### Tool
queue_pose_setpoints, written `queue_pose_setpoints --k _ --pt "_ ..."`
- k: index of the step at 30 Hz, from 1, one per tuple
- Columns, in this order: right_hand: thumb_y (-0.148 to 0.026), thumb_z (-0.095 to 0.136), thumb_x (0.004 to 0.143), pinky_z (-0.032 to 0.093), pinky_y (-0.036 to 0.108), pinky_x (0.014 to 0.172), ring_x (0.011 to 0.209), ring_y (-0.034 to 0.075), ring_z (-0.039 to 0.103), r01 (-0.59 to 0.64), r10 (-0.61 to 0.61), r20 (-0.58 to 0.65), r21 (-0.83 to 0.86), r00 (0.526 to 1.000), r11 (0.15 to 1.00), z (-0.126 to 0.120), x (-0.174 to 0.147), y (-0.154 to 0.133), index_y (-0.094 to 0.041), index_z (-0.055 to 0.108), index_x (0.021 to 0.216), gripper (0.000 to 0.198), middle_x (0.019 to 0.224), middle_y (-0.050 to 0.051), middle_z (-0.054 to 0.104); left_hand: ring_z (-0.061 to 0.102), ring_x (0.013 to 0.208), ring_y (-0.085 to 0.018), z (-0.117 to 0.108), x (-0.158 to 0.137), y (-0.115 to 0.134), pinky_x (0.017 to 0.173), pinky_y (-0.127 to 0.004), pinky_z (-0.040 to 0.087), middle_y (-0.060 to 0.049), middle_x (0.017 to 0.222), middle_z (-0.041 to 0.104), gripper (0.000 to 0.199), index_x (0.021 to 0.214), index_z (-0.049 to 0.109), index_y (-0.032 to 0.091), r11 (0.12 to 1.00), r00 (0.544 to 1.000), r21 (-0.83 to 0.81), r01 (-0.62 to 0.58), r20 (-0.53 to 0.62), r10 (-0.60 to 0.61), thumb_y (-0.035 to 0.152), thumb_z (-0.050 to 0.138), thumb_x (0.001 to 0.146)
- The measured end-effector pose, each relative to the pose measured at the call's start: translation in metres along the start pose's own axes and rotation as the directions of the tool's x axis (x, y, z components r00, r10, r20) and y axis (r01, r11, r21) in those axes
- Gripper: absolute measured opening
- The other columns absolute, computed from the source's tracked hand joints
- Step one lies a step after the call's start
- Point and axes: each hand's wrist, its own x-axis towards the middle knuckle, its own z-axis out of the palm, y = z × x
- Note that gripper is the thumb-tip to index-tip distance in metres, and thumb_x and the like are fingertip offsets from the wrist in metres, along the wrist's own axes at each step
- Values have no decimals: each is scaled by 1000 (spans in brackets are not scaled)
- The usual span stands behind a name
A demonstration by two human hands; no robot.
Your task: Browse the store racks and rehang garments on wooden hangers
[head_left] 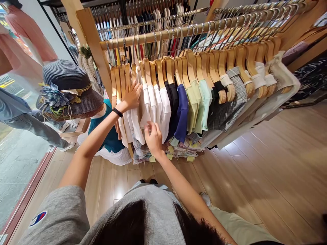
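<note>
A row of clothes on wooden hangers [190, 64] hangs from a wooden rail [163, 34] in front of me. My left hand [131, 97], with a black band at the wrist, lies against the hangers and white tops at the left end. Its fingers are stretched out. Lower and to the right, my right hand [154, 137] has its fingers curled at the lower edge of a white shirt [146, 110]; the fingertips are slightly blurred. More white shirts [165, 107] hang just right of it, followed by a navy top [182, 114] and light green tops [195, 105].
A dark straw hat [65, 75] with a blue flower tops a figure in a teal top [112, 137], close to my left arm. Bagged items [176, 153] with yellow labels lie under the rack. Beige trousers [237, 224] of another person show at lower right.
</note>
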Motion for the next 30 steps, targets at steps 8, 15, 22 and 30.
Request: queue_pose_setpoints --k 8,15,22,30 --pt "-30 44 104 52 41 88 102 33 68 -155 161 52 -106 986 982 18 32 16 -10 61 115 28 106 19 70 8 160 -34 3 1 -2 128 -61 5 -17 167 31 89 160 34 12 1000 1000 -7 -10 2 10 12 52 73" --pt "-25 33 104 52 36 94 122 27 62 59 -56 87 -40 995 997 -11 10 -8 -29 63 114 32 139 14 60 13 160 -27 -2 2 0 130 -53 8 -12 167 33 74 159 33 17 994 999 -110 27 -35 -31 16 44 86" --pt "-21 44 105 43 31 64 81 26 71 62 -13 306 -149 952 987 -13 7 -15 -18 64 102 20 95 11 74 32 155 -26 -13 1 18 126 -48 26 -15 165 38 56 159 32 20 977 977 -199 71 -182 -108 30 28 105" --pt "-31 45 110 38 29 64 83 24 71 61 -12 313 -146 950 987 -24 3 -8 -19 67 98 27 91 9 75 18 159 -34 -2 11 12 127 -57 19 -13 167 31 61 153 43 25 996 988 -81 49 -139 -60 44 56 96"
